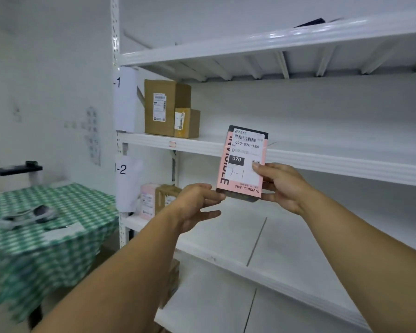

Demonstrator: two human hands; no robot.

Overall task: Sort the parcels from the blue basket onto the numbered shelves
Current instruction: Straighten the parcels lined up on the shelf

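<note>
Grip state: we hold the pink parcel (240,164) in our right hand (283,186), with the thumb pressed on its shipping label and the fingers curled behind its right edge. Our left hand (195,203) is open with the fingers extended and the tips at the parcel's lower left corner; we cannot confirm contact. The parcel rises above the grip, long axis near vertical with a slight lean, label toward us. A handwritten mark beside the thumb ends in "-1"; its first character is unclear. The shelf edge (202,145) passes directly behind the parcel, just above the grip. The paper sign "-1" (125,99) hangs well left of the grip and higher. Two cardboard boxes (160,108) stand on that shelf, up and left of the grip. We judge that placing runs forward and slightly upward over that edge, led by the right hand, which carries the load. The sign "-2" (127,183) hangs left of the grip, at about its height.
</note>
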